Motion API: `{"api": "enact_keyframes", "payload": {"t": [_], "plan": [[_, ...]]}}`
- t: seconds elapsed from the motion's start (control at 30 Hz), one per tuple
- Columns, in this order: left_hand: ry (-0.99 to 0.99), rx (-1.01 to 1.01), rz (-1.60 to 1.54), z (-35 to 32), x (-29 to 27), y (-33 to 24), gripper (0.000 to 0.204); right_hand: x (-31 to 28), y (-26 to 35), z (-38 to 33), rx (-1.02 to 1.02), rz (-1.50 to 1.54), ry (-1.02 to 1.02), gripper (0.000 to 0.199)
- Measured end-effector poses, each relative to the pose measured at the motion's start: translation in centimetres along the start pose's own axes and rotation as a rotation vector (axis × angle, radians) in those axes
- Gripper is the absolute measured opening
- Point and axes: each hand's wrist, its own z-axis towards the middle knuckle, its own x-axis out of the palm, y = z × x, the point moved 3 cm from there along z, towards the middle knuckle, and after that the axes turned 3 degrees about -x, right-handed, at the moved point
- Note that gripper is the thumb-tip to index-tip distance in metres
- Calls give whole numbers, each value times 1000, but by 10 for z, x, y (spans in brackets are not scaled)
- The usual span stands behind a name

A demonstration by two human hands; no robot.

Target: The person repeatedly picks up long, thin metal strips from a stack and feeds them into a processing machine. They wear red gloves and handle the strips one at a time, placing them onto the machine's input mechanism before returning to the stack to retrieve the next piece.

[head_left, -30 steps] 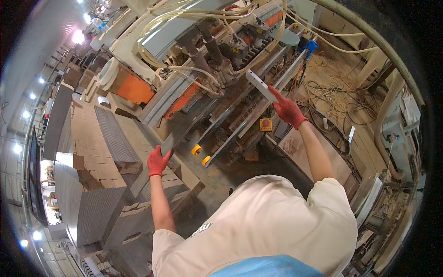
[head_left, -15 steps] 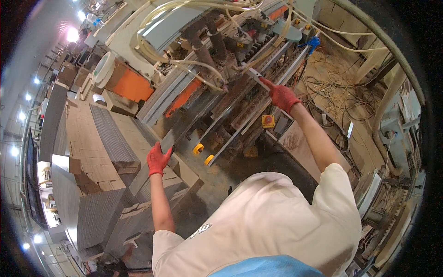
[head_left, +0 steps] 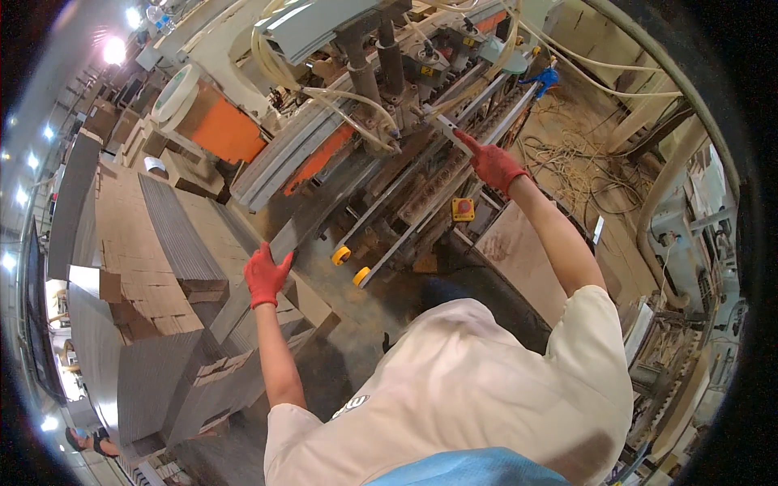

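Observation:
My left hand (head_left: 266, 277), in a red glove, is open with thumb and fingers apart. It is over a long grey panel (head_left: 301, 231) that slants from the board stacks toward the machine; whether it touches the panel I cannot tell. My right hand (head_left: 496, 166), also red-gloved, reaches to the machine (head_left: 397, 97). Its index finger is stretched out at a pale metal bar (head_left: 447, 124), and the other fingers are partly curled. No held thing shows in it. Below this hand sits a yellow box with a red button (head_left: 463, 209).
Tall stacks of grey-edged boards (head_left: 150, 283) stand at the left. Two rails with yellow end wheels (head_left: 361, 276) jut toward me. An orange-sided bin (head_left: 223, 134) stands behind, loose cords (head_left: 583, 166) lie at right, hoses hang overhead. Another person (head_left: 89, 441) appears far lower left.
My left hand has shifted slightly left and up, its fingers spreading more. My right index finger stays at the metal bar. The view has shifted slightly, and a person now shows at lower left.

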Motion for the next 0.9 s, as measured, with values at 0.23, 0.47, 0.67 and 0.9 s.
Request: {"api": "enact_keyframes", "payload": {"t": [0.23, 0.47, 0.67, 0.9], "plan": [[13, -14, -9, 3, -2, -2, 56, -1, 0, -1, 20, 64, -37, 88], [-19, -2, 5, 3, 6, 4, 56, 5, -2, 0, 64, -114, 36, 88], [-22, -13, 11, -4, 10, 5, 55, 5, -1, -1, 46, 20, 8, 89], [-53, -5, 74, -2, 1, -6, 57, -1, 0, -3, 12, 15, -68, 84]]}}
